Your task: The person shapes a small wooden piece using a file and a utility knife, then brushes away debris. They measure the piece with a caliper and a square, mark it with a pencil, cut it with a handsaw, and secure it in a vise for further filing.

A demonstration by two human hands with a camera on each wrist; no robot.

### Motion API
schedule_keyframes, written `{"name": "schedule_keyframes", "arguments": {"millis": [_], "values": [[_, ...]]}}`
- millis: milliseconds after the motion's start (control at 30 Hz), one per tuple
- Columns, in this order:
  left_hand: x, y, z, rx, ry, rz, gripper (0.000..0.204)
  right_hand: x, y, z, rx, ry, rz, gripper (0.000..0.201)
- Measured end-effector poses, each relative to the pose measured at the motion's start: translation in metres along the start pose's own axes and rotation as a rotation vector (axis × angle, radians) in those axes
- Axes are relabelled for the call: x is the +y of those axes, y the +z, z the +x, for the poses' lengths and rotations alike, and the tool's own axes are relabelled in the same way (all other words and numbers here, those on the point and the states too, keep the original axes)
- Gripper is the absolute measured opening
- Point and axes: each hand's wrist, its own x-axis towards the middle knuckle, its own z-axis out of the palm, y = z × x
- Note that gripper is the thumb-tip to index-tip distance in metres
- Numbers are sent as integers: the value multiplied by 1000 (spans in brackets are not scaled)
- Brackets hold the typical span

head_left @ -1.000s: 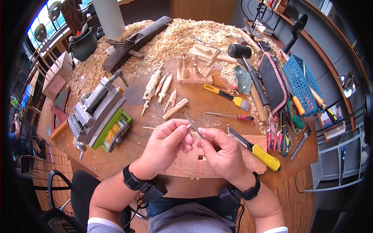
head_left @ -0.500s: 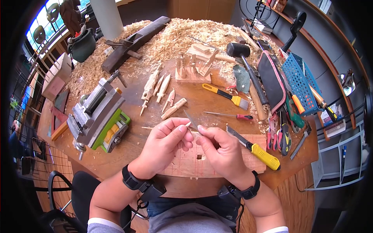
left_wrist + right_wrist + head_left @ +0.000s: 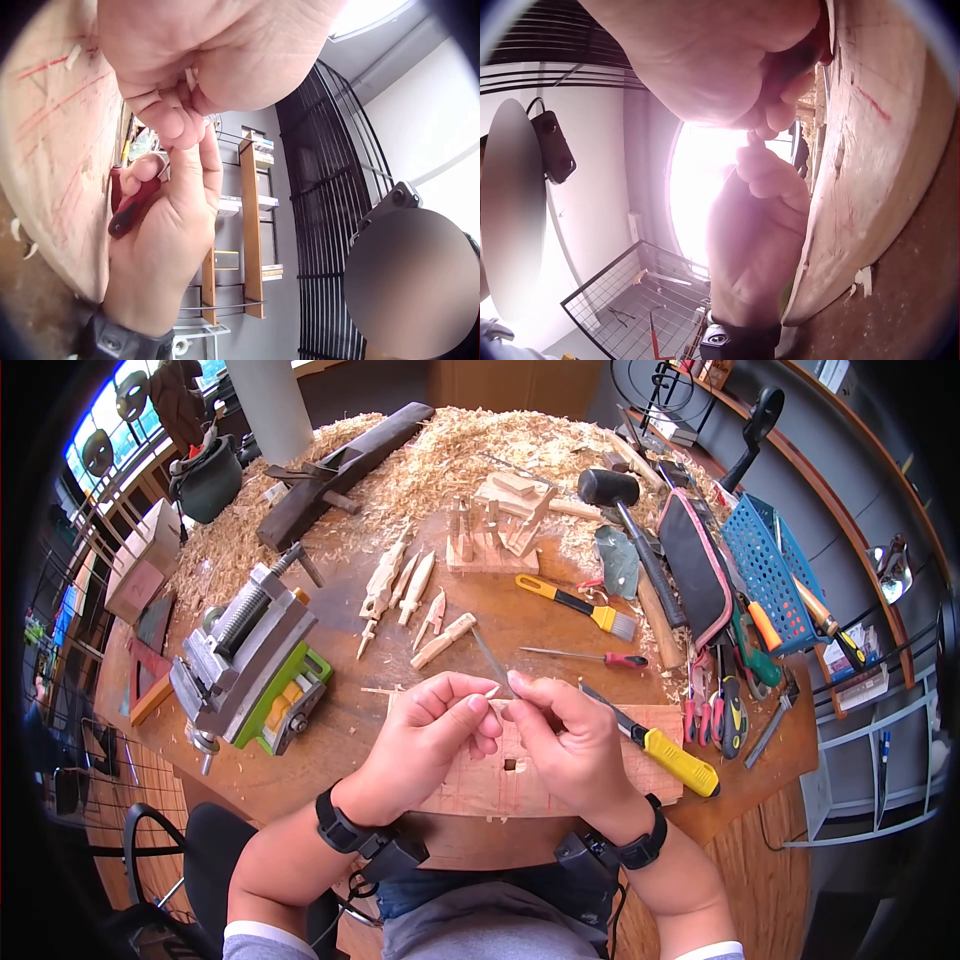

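Note:
The left hand [image 3: 425,745] pinches a small pale wood piece [image 3: 493,691] between thumb and fingertips. Curled around a red handle [image 3: 136,206], the right hand [image 3: 575,745] holds a tool whose thin metal blade [image 3: 489,656] points up and left, beside the wood piece. In the left wrist view the left hand [image 3: 217,52] is above the right hand [image 3: 161,240]; fingers largely hide the piece. The right wrist view shows the right hand [image 3: 720,60] above the left hand [image 3: 757,217]. Beneath both hands lies a marked board [image 3: 470,785] with a square hole.
A vise [image 3: 245,655] stands left. Carved wood pieces [image 3: 385,585], a brush [image 3: 575,605] and a screwdriver [image 3: 590,657] lie beyond the hands. A yellow cutter [image 3: 680,762] rests at right, below a mallet [image 3: 608,487] and blue basket [image 3: 765,575]. Shavings [image 3: 480,440] cover the back.
The blade has moved away from the body past the left fingertips, with more of it showing beyond them. Both hands keep their grips. The head view has shifted slightly.

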Motion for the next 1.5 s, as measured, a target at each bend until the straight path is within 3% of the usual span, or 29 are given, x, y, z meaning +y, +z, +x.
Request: {"name": "schedule_keyframes", "arguments": {"millis": [233,467,667,1133,1333,1500], "values": [[3,0,-1,15,22,-68,19,6,0,-5,5,-92,-10,21],[4,-3,-2,8,36,-63,16,-1,-4,-3,-72,-67,-107,21],[0,1,0,4,10,43,17,2,1,2,30,-61,-35,20],[0,-3,-1,1,41,13,19,-4,-2,-2,-42,-142,-192,20],[-2,2,-1,27,22,25,21,-2,-1,2,20,-83,-102,20],[1,0,0,51,33,-9,20,1,-5,-5,-37,-90,-128,20]]}}
